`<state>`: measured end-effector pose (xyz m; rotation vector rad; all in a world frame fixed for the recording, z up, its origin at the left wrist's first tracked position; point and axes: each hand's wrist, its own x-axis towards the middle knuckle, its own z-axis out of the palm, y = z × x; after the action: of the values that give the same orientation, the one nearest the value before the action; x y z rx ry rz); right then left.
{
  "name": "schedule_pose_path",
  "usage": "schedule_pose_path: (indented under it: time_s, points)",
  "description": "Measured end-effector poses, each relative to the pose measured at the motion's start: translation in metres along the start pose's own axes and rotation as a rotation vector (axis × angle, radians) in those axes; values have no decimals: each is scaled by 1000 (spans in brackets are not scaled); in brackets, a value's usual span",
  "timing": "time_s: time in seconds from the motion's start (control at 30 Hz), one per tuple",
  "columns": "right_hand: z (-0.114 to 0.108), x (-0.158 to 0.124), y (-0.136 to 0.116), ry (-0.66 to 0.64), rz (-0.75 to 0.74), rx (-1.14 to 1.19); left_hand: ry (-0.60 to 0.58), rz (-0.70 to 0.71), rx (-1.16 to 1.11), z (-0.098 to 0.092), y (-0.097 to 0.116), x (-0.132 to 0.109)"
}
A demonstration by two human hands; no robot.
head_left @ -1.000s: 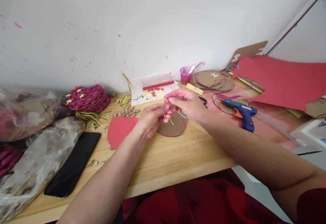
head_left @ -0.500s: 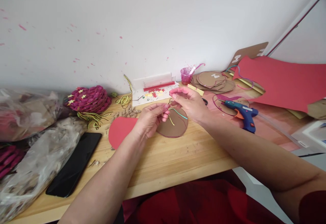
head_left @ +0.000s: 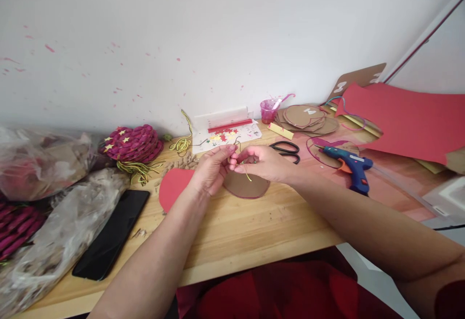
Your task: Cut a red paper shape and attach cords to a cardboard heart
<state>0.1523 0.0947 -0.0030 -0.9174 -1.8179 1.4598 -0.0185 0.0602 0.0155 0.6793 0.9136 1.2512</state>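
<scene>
My left hand [head_left: 215,166] is closed in a pinch on a thin yellow-green string [head_left: 248,176], whose end dangles below the fingers. My right hand [head_left: 263,163] meets it fingertip to fingertip, its fingers curled at the same string. A dark loop of cord rises just above the fingertips. Under both hands lies a round brown cardboard piece [head_left: 247,189] with a dark pink edge, partly covered by my right hand. To the left of my left hand is a red rounded sheet [head_left: 174,188]. Black-handled scissors [head_left: 288,148] lie beyond my right wrist, their blades hidden.
Blue glue gun [head_left: 350,164] and large red sheet [head_left: 410,120] at right. Cardboard discs [head_left: 305,118] and a pink cup [head_left: 269,111] stand by the wall. Paper with stars [head_left: 232,132] lies behind the hands. Magenta pieces [head_left: 136,144], plastic bags [head_left: 80,222] and a phone [head_left: 112,234] occupy the left.
My right hand has come down and left to meet my left hand, its fingers now curled at the string. The scissor handles show more fully. The whole view has shifted slightly.
</scene>
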Motion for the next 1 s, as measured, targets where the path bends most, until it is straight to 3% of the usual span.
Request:
schedule_pose_path:
  time_s: [0.37, 0.6, 1.0]
  points:
    - [-4, -3, -13, 69, 35, -19, 143, 171, 227, -6, -3, 5]
    - [-3, -7, -15, 179, -136, -338, 152, 112, 188, -6, -4, 6]
    - [5, -11, -14, 85, -346, -611, 146, 77, 106, -7, -5, 8]
